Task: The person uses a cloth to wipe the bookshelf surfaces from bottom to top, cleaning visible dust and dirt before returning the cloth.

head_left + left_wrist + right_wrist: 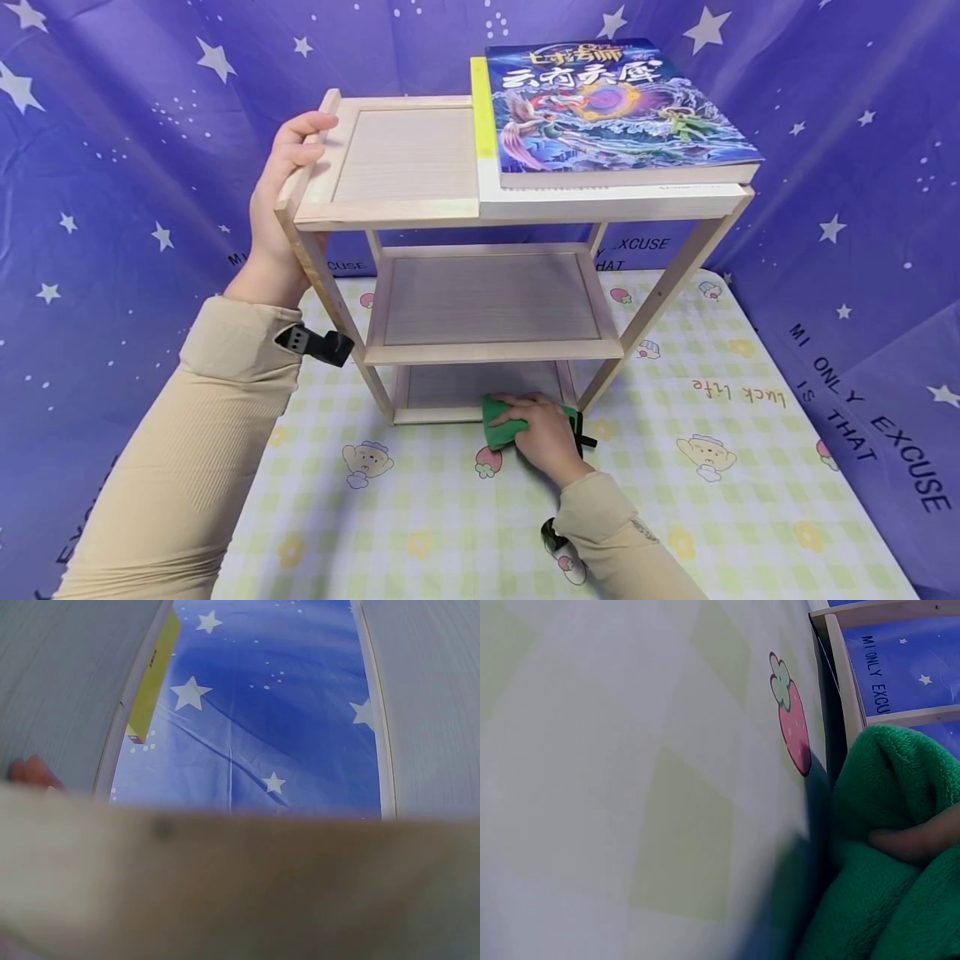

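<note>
Right fingers, green cloth (apparently gripped), shelf

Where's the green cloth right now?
In the head view, the green cloth is below and slightly right of centre, under the right hand, at the front edge of the wooden bottom shelf.

An illustrated book lies on a white, yellow-edged book. Beyond the back and right edges of the green-checked counter hangs a star-printed curtain.
</note>
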Action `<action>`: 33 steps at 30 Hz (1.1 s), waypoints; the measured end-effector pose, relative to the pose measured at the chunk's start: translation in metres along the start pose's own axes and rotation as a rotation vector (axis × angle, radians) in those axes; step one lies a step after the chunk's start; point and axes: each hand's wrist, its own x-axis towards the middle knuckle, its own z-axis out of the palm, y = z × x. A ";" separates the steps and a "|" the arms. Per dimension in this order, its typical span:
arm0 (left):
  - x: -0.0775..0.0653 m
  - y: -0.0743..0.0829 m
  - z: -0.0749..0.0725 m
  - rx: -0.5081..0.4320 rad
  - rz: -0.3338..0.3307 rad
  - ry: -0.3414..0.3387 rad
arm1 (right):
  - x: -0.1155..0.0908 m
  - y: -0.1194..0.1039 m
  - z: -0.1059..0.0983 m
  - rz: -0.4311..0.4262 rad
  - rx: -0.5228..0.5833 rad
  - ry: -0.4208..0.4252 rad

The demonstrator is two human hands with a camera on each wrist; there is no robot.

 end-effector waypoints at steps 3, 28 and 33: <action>0.000 0.000 0.000 0.003 0.002 -0.001 | 0.000 0.001 0.000 0.005 0.000 -0.006; -0.001 0.000 -0.001 0.021 0.000 -0.012 | -0.001 0.002 -0.002 0.049 0.005 0.001; 0.000 -0.001 -0.001 0.027 0.017 -0.011 | -0.001 0.005 -0.005 0.108 0.020 0.023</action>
